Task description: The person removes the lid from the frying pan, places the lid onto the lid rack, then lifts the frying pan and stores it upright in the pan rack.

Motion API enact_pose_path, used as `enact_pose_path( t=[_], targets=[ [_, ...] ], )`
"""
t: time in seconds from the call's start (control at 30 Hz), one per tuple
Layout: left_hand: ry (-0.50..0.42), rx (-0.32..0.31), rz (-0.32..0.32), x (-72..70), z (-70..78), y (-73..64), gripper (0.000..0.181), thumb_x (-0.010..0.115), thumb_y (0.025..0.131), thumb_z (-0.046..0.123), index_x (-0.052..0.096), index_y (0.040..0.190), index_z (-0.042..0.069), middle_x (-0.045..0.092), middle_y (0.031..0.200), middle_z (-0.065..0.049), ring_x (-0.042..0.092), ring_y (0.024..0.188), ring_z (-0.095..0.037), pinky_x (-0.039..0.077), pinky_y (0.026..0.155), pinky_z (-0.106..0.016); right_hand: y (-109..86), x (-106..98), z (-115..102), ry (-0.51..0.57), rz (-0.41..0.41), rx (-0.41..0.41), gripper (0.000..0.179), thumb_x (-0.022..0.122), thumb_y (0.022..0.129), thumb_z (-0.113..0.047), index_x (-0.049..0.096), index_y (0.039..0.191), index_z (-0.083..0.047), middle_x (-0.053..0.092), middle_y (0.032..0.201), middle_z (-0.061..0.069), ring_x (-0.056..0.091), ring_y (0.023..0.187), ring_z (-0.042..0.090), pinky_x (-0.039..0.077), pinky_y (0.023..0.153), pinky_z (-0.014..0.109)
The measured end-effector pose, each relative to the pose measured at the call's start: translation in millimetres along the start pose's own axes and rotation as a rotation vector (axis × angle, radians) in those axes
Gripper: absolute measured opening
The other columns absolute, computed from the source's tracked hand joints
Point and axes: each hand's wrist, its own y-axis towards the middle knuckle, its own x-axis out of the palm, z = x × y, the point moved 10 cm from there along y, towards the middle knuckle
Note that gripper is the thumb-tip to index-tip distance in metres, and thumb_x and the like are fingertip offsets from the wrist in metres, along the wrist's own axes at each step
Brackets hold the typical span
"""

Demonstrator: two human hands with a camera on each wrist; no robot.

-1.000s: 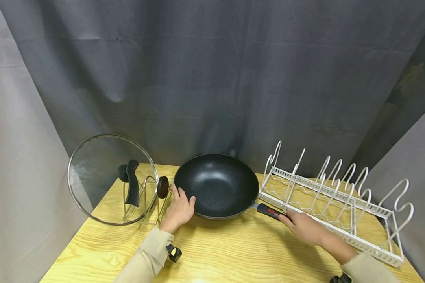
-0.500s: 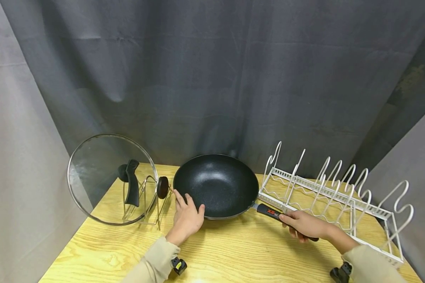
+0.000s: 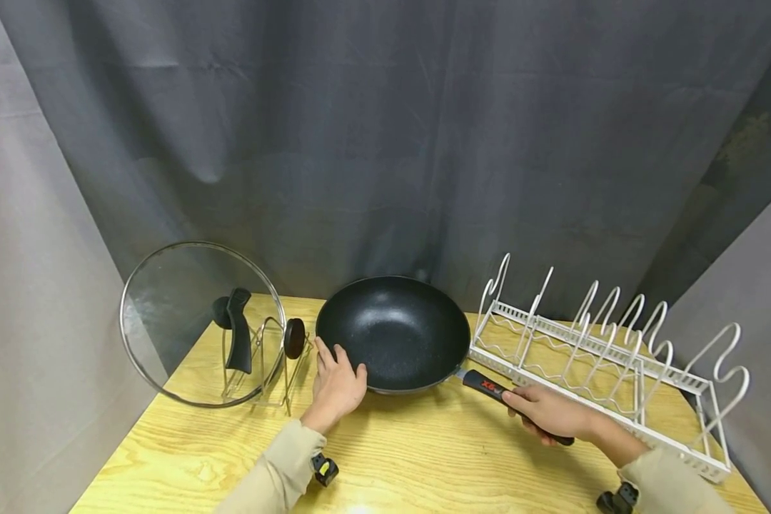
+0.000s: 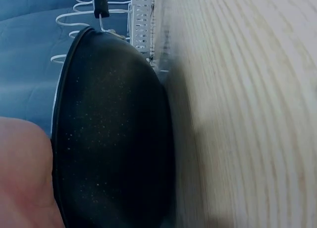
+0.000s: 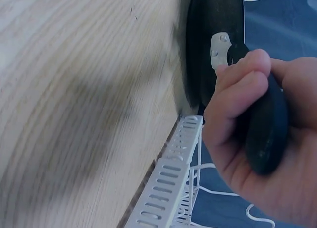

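Observation:
A black wok [image 3: 395,335] sits on the wooden table in the middle of the head view, its long black handle [image 3: 485,385] pointing front right. My right hand [image 3: 549,412] grips this handle; in the right wrist view the fingers [image 5: 237,86] curl round it near the riveted bracket. At the wok's left front edge, my left hand [image 3: 339,389] rests against the rim with fingers spread and fairly straight. The left wrist view has part of that hand [image 4: 25,173] against the dark outer side of the wok [image 4: 109,134]; its fingertips are hidden there.
A white wire rack [image 3: 617,400] with upright loops stands right of the wok, close to the handle. On the left, a glass lid [image 3: 186,328] with a black handle and a brown-knobbed lid [image 3: 295,338] stand in a small wire holder [image 3: 287,385]. A grey curtain [image 3: 385,143] hangs behind.
My right hand has closed its fingers round the wok's handle, whose end now shows beyond the hand. My left hand has shifted slightly right along the rim. The wok stays about where it was.

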Motion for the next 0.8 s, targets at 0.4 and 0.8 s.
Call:
enact_pose_path(
  t=[0.4, 0.8],
  targets=[
    [-0.079, -0.043, -0.059, 4.4, -9.9, 17.9, 0.074, 0.051, 0.094, 0.034, 0.019, 0.145, -0.009, -0.012, 0.153, -0.023, 0.023, 0.134, -0.043, 0.048, 0.080, -0.049, -5.2, 19.5, -9.9, 0.056, -0.017, 0.024, 0.048, 0.033, 0.103, -0.040, 0.051, 0.097, 0.004, 0.047, 0.059, 0.003, 0.046, 0.035, 0.006, 0.043, 0.036, 0.023],
    [-0.062, -0.041, -0.027, 2.7, -12.2, 31.7, 0.072, 0.049, 0.095, 0.030, 0.016, 0.145, -0.011, -0.003, 0.154, -0.023, 0.026, 0.133, -0.042, 0.042, 0.091, -0.051, -9.0, 36.2, -14.7, 0.150, 0.003, 0.060, 0.049, 0.036, 0.101, -0.043, 0.050, 0.098, 0.004, 0.048, 0.060, 0.003, 0.048, 0.035, 0.008, 0.042, 0.035, 0.022]
  ],
)
